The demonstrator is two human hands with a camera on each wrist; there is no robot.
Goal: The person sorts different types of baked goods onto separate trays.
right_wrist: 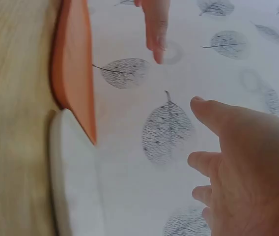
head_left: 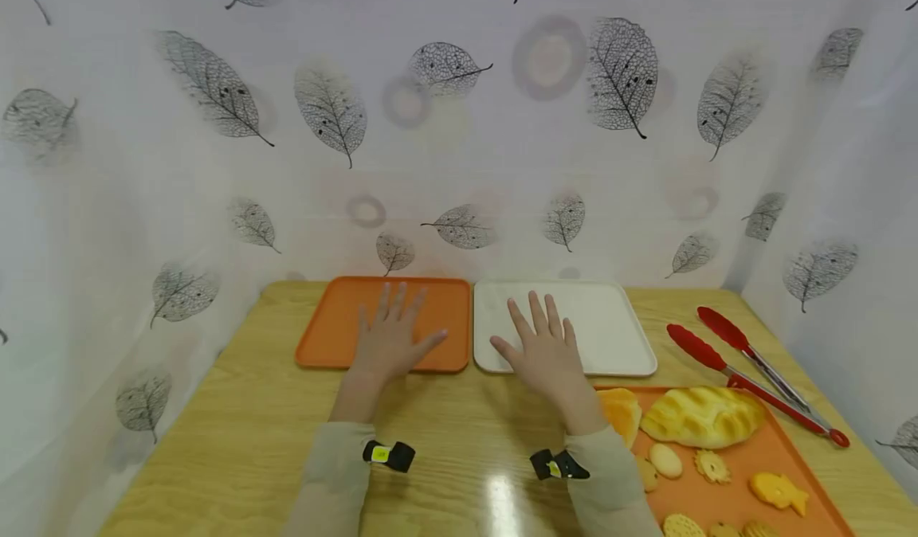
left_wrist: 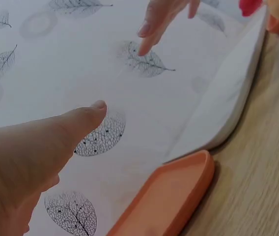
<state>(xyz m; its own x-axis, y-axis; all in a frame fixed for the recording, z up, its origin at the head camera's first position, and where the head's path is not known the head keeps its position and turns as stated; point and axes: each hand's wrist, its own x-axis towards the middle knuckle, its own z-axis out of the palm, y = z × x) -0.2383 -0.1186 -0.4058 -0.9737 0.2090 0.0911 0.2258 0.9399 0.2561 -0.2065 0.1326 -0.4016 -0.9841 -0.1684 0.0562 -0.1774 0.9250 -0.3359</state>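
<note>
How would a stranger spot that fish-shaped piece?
On the wooden table, find the orange tray on the near right side, by the red tongs. Below the long ridged loaf, toward the tray's right edge, lies the yellow fish-shaped piece. Its flared tail sets it apart from the rounded pieces nearby.

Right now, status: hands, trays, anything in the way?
Left hand: fingers spread, holding nothing, raised near rectangular orange tray at left. Right hand: same, near rectangular white tray. Nothing visible blocking either; red-tipped metal tongs lie off right.
</note>
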